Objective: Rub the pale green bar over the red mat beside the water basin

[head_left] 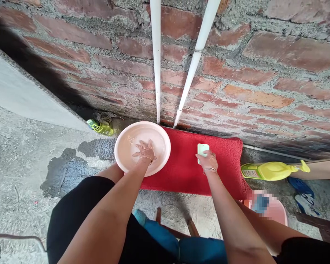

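A pale pink basin [124, 146] with water in it sits at the left end of a red cloth-covered bench [183, 167]. Inside the basin, my left hand [146, 151] is in the water, fingers spread and holding nothing. Over on the red cloth, my right hand [209, 161] grips a small, flat, pale green rectangular object [202, 148] by its side; it has a small hole near the far end. Its exact kind is unclear. Each wrist wears a thin bracelet.
Right of the bench stands a yellow pump bottle [273, 171], above a pink tub [279, 211] with partly blurred contents. A yellow-green bottle [103, 128] is left of the basin, near wet concrete [68, 170]. White pipes [155, 66] run down the brick wall [236, 73] behind.
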Demonstrator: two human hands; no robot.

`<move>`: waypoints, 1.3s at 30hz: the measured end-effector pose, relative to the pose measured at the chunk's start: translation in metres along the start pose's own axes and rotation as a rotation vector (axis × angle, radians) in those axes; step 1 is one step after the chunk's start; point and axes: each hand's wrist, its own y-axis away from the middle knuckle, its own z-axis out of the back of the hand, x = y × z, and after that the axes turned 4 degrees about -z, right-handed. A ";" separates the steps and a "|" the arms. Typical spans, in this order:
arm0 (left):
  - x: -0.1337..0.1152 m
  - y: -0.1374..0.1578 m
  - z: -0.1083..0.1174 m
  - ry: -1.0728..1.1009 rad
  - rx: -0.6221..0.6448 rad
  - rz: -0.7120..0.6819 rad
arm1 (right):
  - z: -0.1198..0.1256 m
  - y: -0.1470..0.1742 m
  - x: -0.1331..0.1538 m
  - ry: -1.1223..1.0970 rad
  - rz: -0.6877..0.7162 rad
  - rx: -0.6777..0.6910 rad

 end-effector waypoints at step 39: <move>0.002 -0.004 -0.004 0.009 -0.028 -0.002 | -0.055 0.003 0.138 -0.138 0.539 0.102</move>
